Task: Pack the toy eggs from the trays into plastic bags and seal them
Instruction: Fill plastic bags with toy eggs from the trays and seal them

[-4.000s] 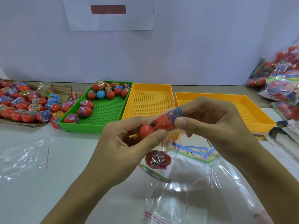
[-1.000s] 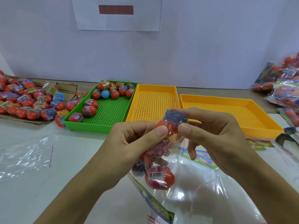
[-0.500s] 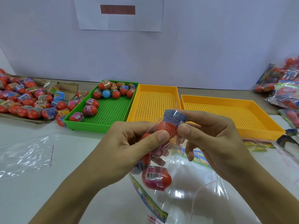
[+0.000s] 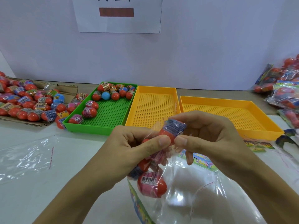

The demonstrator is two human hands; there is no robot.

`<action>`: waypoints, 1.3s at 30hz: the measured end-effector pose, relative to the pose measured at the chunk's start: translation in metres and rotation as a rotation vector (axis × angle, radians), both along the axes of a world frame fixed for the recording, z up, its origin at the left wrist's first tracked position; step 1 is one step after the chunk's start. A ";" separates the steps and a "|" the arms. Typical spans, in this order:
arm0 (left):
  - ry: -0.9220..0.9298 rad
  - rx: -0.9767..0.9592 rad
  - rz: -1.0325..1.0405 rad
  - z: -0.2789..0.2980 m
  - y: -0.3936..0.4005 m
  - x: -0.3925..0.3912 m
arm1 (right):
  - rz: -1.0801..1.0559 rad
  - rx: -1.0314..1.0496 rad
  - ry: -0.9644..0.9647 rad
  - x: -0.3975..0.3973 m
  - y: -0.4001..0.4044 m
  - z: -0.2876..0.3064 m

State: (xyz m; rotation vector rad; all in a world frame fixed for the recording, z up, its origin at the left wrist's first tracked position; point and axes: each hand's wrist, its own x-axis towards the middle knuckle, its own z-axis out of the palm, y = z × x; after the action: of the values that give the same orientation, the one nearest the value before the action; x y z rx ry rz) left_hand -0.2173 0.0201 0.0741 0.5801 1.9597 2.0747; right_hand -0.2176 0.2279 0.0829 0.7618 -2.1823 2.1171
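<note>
My left hand [image 4: 129, 152] grips several red toy eggs together with the mouth of a clear plastic bag [image 4: 186, 196]. My right hand [image 4: 208, 138] pinches a red egg with a blue wrapper [image 4: 173, 130] at the bag's opening, thumb to thumb with the left. One red egg with a pink barcode label [image 4: 152, 185] hangs inside the bag below my hands. The green tray [image 4: 97, 128] at the left holds several more eggs [image 4: 111, 92] at its far end and left side.
Two yellow trays [image 4: 152, 109] [image 4: 229, 113] stand beside the green one. A heap of loose eggs [image 4: 27, 102] lies on cardboard at the far left. Filled bags [image 4: 286, 92] pile at the right. A flat clear bag [image 4: 27, 157] lies at the left.
Over four seconds more eggs have dropped into the bag, which now hangs lower with the pink-labelled egg in it. In the last second my hands have barely shifted.
</note>
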 end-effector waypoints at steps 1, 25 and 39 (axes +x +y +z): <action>-0.030 0.006 -0.008 0.000 0.000 0.000 | 0.017 0.004 -0.001 0.001 0.001 0.000; -0.081 -0.106 0.247 -0.006 0.001 -0.009 | -0.933 0.218 -0.043 -0.041 0.043 -0.009; -0.040 -0.071 0.241 -0.001 -0.004 -0.008 | -0.441 1.450 -0.393 -0.111 0.041 0.032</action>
State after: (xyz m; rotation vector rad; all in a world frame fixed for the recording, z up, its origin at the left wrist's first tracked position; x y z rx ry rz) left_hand -0.2250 0.0159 0.0735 0.2985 2.1624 2.1212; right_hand -0.3283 0.2692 0.1153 -0.2892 -3.4136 0.2307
